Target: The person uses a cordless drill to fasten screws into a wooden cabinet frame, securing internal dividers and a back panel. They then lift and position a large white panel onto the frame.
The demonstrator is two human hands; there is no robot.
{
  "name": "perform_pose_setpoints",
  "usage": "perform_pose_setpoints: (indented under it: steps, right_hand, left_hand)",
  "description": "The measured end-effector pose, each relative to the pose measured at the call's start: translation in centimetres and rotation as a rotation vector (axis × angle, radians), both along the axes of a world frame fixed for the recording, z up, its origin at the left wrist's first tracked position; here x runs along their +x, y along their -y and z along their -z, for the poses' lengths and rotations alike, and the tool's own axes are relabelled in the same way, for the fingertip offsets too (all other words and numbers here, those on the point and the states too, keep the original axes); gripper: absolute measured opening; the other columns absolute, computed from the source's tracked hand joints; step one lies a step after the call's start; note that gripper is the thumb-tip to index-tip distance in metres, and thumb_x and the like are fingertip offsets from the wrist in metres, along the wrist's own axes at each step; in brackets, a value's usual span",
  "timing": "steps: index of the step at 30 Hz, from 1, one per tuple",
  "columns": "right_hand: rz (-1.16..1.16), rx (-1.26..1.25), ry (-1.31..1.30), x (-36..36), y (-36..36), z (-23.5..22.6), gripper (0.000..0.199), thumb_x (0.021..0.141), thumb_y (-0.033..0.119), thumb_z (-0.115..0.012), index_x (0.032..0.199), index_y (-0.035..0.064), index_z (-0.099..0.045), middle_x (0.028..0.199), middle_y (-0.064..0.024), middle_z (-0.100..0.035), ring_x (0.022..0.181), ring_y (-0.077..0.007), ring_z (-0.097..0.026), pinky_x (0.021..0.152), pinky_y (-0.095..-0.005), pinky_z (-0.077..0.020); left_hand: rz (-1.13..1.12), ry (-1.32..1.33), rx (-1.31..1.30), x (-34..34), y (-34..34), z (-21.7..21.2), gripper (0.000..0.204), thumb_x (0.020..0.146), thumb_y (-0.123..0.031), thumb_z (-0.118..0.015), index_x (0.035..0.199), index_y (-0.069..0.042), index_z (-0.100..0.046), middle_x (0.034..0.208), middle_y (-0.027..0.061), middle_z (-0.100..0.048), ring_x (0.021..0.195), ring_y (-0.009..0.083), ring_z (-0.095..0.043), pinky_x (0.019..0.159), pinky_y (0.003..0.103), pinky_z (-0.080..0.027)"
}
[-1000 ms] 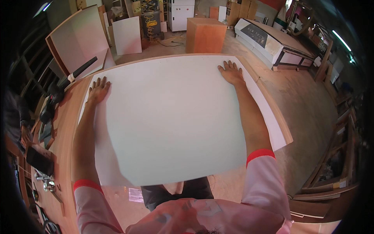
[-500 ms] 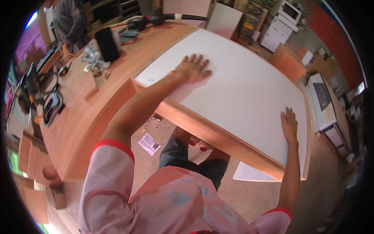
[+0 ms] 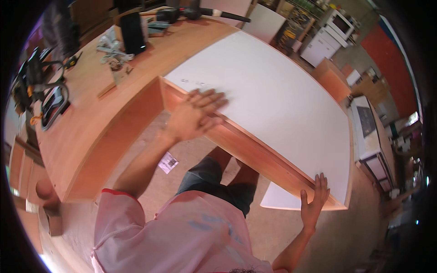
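Note:
A large white panel (image 3: pixel 273 104) lies within a wooden frame (image 3: pixel 255 154), with pencil marks near its left corner. Along its near edge, a reddish wooden strip shows beside the frame's near rail. My left hand (image 3: pixel 195 116), slightly blurred, is over the left part of that edge, fingers stretched out; whether it touches the wood I cannot tell. At the right end of the same edge, my right hand (image 3: pixel 315 200) rests with its fingers flat and thumb apart. Neither hand holds anything.
The frame adjoins a wooden workbench (image 3: pixel 91 123). On the bench are a black box-shaped thing (image 3: pixel 133 34), a pile of metal hardware (image 3: pixel 111 48) and a dark power tool (image 3: pixel 184 13). A white cabinet (image 3: pixel 371 127) stands at right. A paper packet (image 3: pixel 168 163) lies on the floor.
Both hands have come back toward me from the panel's surface to its near edge. A wooden strip now shows along that edge. More pencil marks are visible where my left arm was.

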State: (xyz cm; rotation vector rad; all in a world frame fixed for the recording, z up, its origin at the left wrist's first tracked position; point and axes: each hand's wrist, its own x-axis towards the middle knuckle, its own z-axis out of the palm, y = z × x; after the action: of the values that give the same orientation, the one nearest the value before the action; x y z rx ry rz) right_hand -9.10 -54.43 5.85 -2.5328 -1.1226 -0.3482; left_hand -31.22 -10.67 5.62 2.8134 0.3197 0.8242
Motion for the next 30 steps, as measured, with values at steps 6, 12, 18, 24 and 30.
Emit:
perform_pose_setpoints:
  steps: [6,12,18,24,30]
  right_hand:
    - [0.263,0.550,-0.029,-0.6,3.2,3.4,0.036,0.102,0.013,-0.063,0.135,0.0005,-0.061,0.145,-0.0147,-0.057,0.137,-0.0313,-0.051,0.113,-0.0434,-0.0408]
    - [0.454,1.422,-0.705,-1.2,1.0,7.7,0.029,0.107,0.023,-0.057,0.128,0.0030,-0.065,0.112,-0.0091,-0.069,0.094,-0.0156,-0.065,0.079,-0.0305,-0.0559]
    - [0.316,1.391,-0.909,-0.6,-2.9,5.9,0.036,0.112,0.034,-0.047,0.116,0.0020,-0.063,0.099,-0.0092,-0.070,0.070,-0.0124,-0.063,0.064,-0.0275,-0.0529]
    - [0.373,1.210,-0.900,-0.2,-3.9,4.6,0.047,0.113,0.042,-0.039,0.095,0.0037,-0.058,0.072,-0.0085,-0.065,0.046,-0.0117,-0.053,0.045,-0.0235,-0.0419]
    - [0.344,1.272,-0.980,0.0,-3.9,4.9,0.044,0.113,0.041,-0.043,0.096,0.0034,-0.058,0.069,-0.0093,-0.065,0.044,-0.0113,-0.051,0.044,-0.0230,-0.0399]
  left_hand:
    - [-0.326,0.009,0.217,-3.1,-5.6,0.4,0.047,0.101,-0.037,-0.061,0.145,-0.019,-0.061,0.153,0.0131,-0.053,0.143,0.0364,-0.047,0.119,0.053,-0.032]
    - [-0.559,0.480,-0.035,-3.8,-5.4,4.6,0.056,0.104,-0.028,-0.064,0.147,0.004,-0.050,0.155,0.0234,-0.046,0.142,0.0377,-0.046,0.121,0.049,-0.032]
    - [-0.398,0.525,-1.094,-0.6,0.4,7.4,0.050,0.107,-0.043,-0.053,0.126,0.003,-0.063,0.116,0.0128,-0.068,0.092,0.0161,-0.060,0.075,0.028,-0.047]
    - [-0.249,0.486,-1.343,1.7,0.6,6.1,0.046,0.108,-0.038,-0.050,0.134,-0.001,-0.060,0.106,0.0040,-0.068,0.077,0.0072,-0.050,0.067,0.022,-0.036]
    - [-0.135,0.555,-1.370,2.4,1.4,5.7,0.034,0.109,-0.038,-0.051,0.116,-0.007,-0.063,0.095,0.0011,-0.066,0.068,0.0042,-0.050,0.059,0.018,-0.035]
